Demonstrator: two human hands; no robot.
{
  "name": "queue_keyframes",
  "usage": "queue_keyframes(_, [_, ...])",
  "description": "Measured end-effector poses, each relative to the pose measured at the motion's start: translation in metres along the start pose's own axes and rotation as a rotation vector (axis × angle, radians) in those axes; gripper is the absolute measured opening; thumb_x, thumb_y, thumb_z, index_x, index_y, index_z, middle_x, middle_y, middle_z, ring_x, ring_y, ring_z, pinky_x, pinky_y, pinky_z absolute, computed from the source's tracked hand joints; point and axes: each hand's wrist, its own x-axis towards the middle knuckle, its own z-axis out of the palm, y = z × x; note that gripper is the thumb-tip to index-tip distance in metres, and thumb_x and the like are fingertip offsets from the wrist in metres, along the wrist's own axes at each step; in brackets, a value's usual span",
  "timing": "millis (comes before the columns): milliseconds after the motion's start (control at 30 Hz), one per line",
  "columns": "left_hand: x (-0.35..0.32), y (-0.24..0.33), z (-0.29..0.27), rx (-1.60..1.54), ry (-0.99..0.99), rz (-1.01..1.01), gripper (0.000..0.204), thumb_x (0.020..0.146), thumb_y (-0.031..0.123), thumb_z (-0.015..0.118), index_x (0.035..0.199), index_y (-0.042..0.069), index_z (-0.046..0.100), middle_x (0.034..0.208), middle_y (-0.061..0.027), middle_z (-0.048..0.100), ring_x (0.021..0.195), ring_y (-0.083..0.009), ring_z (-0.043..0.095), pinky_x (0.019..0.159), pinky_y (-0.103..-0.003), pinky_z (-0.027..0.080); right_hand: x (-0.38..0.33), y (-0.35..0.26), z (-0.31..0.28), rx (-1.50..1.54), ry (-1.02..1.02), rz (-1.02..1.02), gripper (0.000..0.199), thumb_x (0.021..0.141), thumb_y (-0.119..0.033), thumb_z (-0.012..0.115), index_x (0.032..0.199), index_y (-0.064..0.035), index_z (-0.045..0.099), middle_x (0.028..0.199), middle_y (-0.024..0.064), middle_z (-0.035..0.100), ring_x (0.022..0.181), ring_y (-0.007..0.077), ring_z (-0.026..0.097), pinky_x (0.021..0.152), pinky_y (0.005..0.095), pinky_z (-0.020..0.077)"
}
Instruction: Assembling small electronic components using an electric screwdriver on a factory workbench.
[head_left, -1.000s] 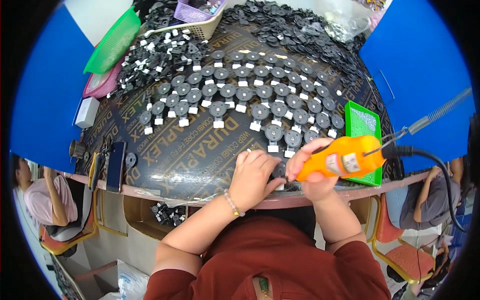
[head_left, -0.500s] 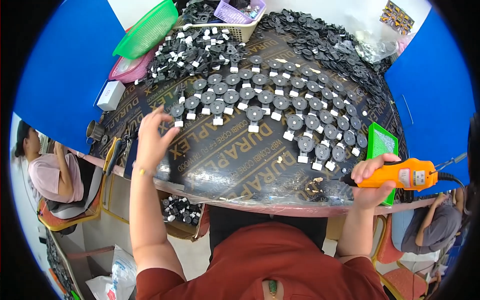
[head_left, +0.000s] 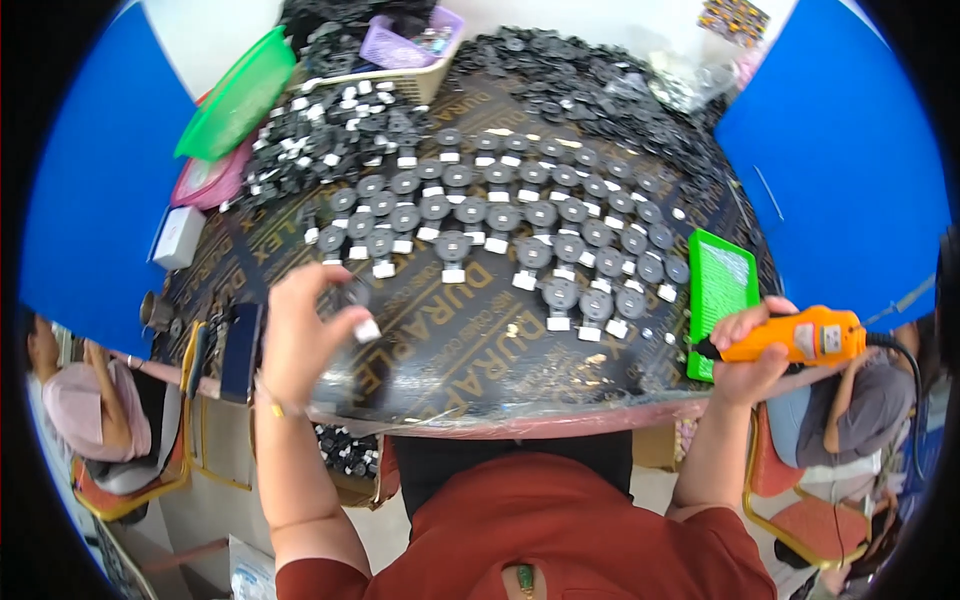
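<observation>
Left hand (head_left: pixel 300 335) pinches a round black part with white clip (head_left: pixel 358 308) above the table's near edge | Right hand (head_left: pixel 745 345) grips orange power screwdriver (head_left: pixel 800 337) | Green tray (head_left: pixel 722 290) just beyond

Green basket (head_left: pixel 237 97), lilac basket (head_left: pixel 405 45), white box (head_left: pixel 178 237).

bright even light, fisheye-bent edges, dark vignetted corners
</observation>
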Motion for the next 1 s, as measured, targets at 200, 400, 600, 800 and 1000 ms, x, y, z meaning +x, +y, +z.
queue_keyframes(200, [-0.028,0.106,0.092,-0.272,-0.243,0.309,0.044,0.061,0.018,0.082,0.099,0.007,0.063,0.096,-0.0071,0.064,0.097,-0.0286,0.059,0.084,-0.040,0.041,0.023,0.005,-0.028,-0.069,0.015,-0.100,0.055,0.085,-0.038,0.070,0.116,-0.0013,0.044,0.072,0.0068,0.053,0.057,0.0160,0.053,0.052,0.0282,0.0464])
queue_keyframes(400, [-0.036,0.130,0.143,-0.283,-0.206,0.318,0.042,0.063,0.017,0.082,0.099,0.006,0.064,0.100,-0.0085,0.065,0.100,-0.0289,0.058,0.088,-0.040,0.040,0.038,0.025,-0.073,-0.271,0.091,-0.066,0.036,0.090,-0.019,0.061,0.114,0.0027,0.045,0.072,0.0057,0.055,0.058,0.0138,0.055,0.055,0.0261,0.0465])
queue_keyframes(600, [-0.037,0.128,0.145,-0.236,-0.192,0.353,0.047,0.063,0.026,0.081,0.101,0.008,0.062,0.109,-0.0077,0.061,0.108,-0.0296,0.053,0.092,-0.042,0.037,0.045,0.039,-0.096,-0.371,0.143,-0.073,0.037,0.092,-0.023,0.061,0.113,0.0030,0.046,0.071,0.0055,0.055,0.058,0.0134,0.055,0.055,0.0257,0.0464])
queue_keyframes(800, [-0.038,0.126,0.147,-0.224,-0.177,0.329,0.048,0.061,0.025,0.079,0.102,0.008,0.060,0.109,-0.0086,0.059,0.110,-0.0310,0.051,0.095,-0.043,0.033,0.043,0.043,-0.096,-0.358,0.152,-0.070,0.038,0.091,-0.025,0.062,0.113,0.0020,0.047,0.071,0.0052,0.055,0.057,0.0138,0.055,0.055,0.0258,0.0462])
queue_keyframes(1000, [-0.039,0.126,0.149,-0.189,-0.175,0.315,0.050,0.061,0.024,0.079,0.104,0.007,0.061,0.104,-0.0087,0.062,0.109,-0.0302,0.052,0.095,-0.043,0.032,0.043,0.042,-0.098,-0.376,0.188,-0.091,0.039,0.091,-0.026,0.062,0.114,0.0017,0.045,0.070,0.0049,0.055,0.057,0.0139,0.055,0.056,0.0258,0.0458])
